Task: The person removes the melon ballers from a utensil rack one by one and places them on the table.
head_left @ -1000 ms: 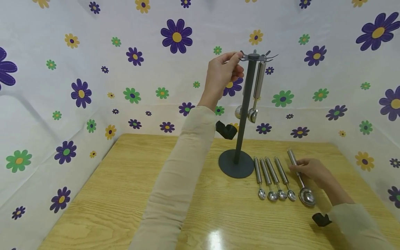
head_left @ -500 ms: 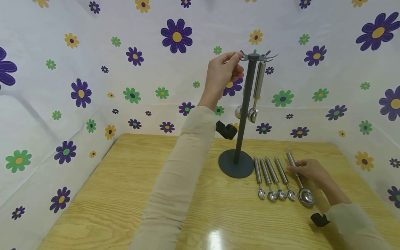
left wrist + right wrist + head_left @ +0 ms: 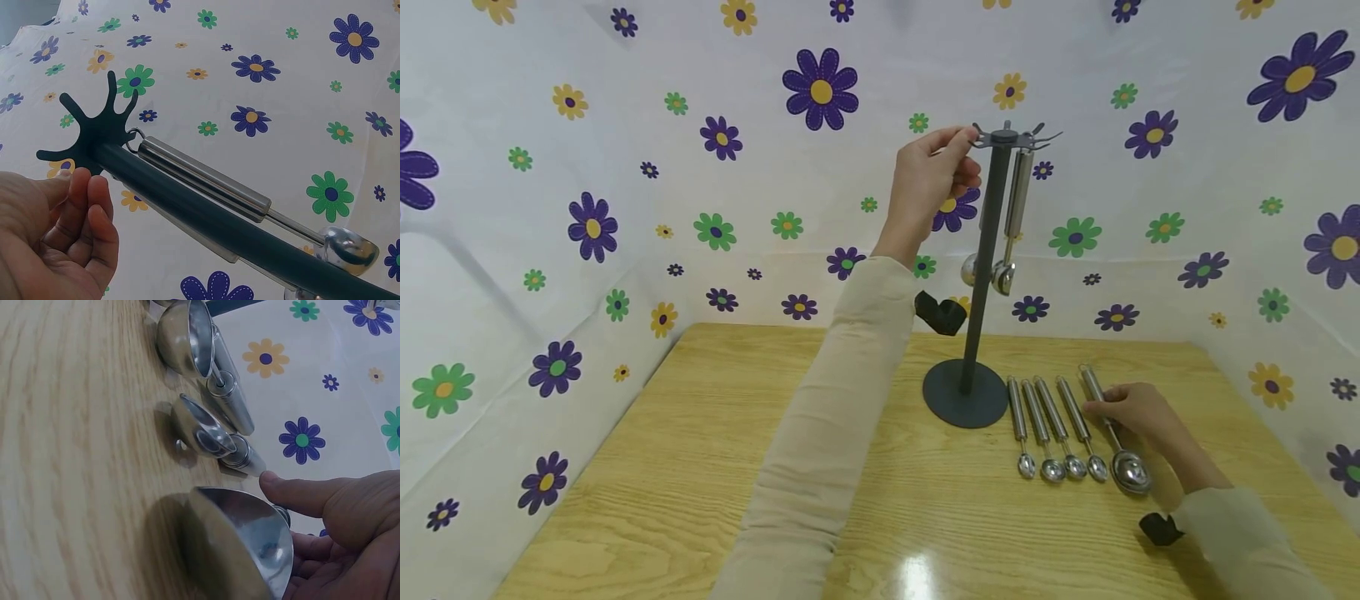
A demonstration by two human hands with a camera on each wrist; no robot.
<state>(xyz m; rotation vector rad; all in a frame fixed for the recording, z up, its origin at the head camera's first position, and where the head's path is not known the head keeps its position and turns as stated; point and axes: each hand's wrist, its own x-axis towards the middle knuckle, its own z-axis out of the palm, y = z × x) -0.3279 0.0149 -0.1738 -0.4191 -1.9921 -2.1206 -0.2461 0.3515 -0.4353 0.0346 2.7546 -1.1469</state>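
My left hand (image 3: 928, 179) pinches a hook at the top of the dark stand (image 3: 988, 250); in the left wrist view the thumb and fingertips of that hand (image 3: 69, 231) meet at one arm of the hook ring (image 3: 94, 125). Two metal scoops hang from the ring, one (image 3: 1017, 196) right of the post and another (image 3: 206, 234) partly behind it. On the table my right hand (image 3: 1142, 412) grips the handle of the largest scoop (image 3: 1130, 472), whose bowl (image 3: 250, 537) fills the lower part of the right wrist view.
Several smaller scoops (image 3: 1051, 417) lie side by side between the stand's round base (image 3: 966, 408) and the large scoop. The wooden table (image 3: 700, 467) meets a white flowered cloth (image 3: 760, 167) at the back and sides.
The large scoop and my right hand have shifted slightly left, closer to the row of smaller scoops. My left hand stays at the hook, while the head view has moved a little.
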